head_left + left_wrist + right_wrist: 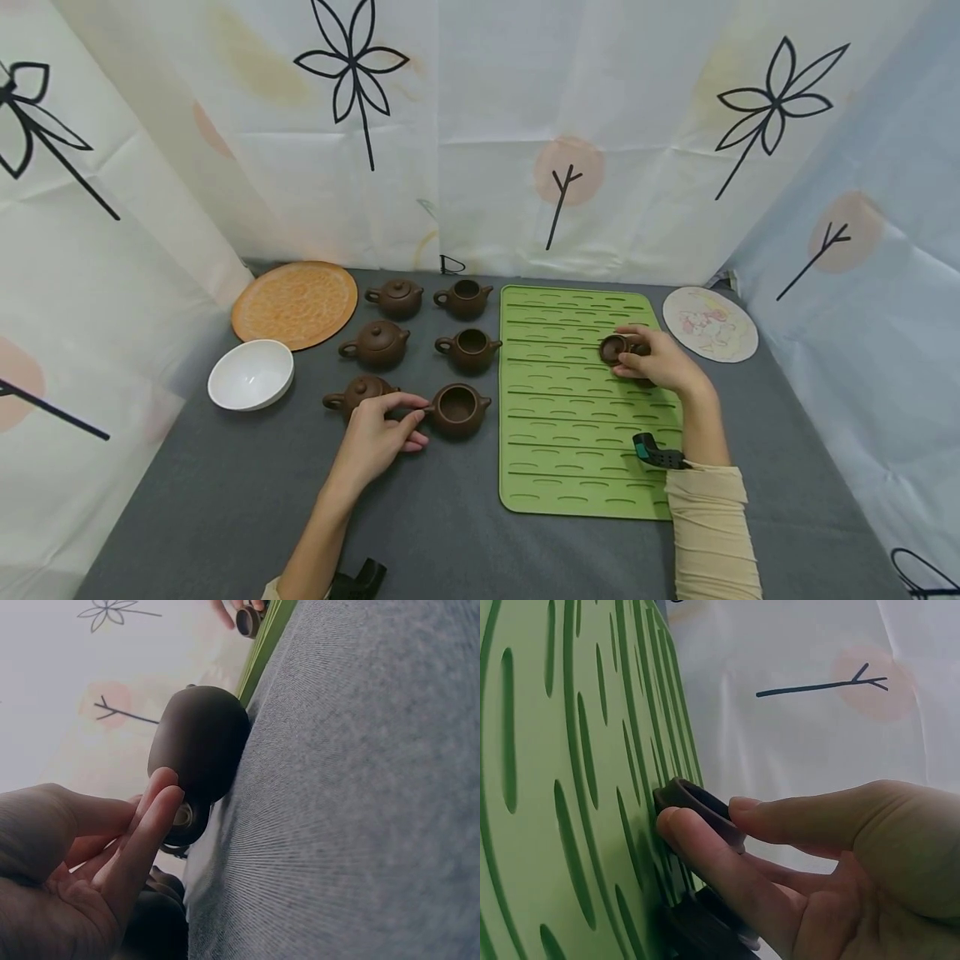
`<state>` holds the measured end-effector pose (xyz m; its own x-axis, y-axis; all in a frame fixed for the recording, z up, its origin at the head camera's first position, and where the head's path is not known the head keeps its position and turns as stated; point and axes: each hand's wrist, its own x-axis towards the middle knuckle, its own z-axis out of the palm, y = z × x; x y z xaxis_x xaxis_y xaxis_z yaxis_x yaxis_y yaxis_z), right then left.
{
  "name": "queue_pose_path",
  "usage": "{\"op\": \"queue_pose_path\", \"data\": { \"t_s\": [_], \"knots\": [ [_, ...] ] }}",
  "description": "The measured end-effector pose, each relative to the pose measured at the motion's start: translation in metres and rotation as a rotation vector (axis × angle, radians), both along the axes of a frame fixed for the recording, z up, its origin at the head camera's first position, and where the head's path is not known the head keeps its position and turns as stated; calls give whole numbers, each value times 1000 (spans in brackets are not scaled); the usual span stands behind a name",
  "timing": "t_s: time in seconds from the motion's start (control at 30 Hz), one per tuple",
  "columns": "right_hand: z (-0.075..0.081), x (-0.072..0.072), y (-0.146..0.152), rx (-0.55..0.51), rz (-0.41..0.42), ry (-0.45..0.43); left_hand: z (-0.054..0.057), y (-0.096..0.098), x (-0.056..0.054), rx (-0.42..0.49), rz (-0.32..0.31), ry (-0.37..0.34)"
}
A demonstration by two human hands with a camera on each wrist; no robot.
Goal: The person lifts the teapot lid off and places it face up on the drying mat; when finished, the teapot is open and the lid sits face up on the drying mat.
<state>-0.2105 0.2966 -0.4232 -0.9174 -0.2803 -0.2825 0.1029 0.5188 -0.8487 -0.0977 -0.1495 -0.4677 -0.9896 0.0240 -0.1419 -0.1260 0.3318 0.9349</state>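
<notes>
My left hand [382, 433] is at the handle side of a lidless brown teapot [457, 411], thumb and fingertips pinching its small handle [196, 825]. The teapot sits upright, its open mouth up and its spout to the right. Over the green mat [577, 492], my right hand [656, 358] holds a small brown cup [612, 350] by its rim between thumb and fingers. Close to the ribbed surface, the cup appears tilted in the right wrist view. Another dark piece [709, 930] is on the mat under that hand, partly hidden by the fingers.
Two more lidless teapots [472, 350] stand behind the first. Left of them is a column of lidded teapots [378, 344], the nearest partly behind my left hand. A white bowl [251, 375] and a round orange mat [296, 304] lie far left; a round printed mat [710, 325] lies right.
</notes>
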Motion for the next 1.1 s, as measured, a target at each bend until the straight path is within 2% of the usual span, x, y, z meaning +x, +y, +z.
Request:
{"op": "queue_pose_path", "data": {
  "t_s": [0.47,0.57,0.7,0.8,0.9,1.1],
  "knots": [
    [21,8,-1,6,-11,120,11,-8,1,-2,-5,22],
    [23,9,-8,-19,-13,148,14,-13,0,17,-32,21],
    [23,6,-21,-22,-13,206,22,-22,-2,54,-105,26],
    [22,2,-33,-23,-5,243,30,-32,-9,52,-156,55],
    [22,-4,-44,-50,17,271,41,-45,-20,20,-180,104],
    [26,-22,-78,-119,45,303,63,-74,-50,-129,-214,207]
  ]
}}
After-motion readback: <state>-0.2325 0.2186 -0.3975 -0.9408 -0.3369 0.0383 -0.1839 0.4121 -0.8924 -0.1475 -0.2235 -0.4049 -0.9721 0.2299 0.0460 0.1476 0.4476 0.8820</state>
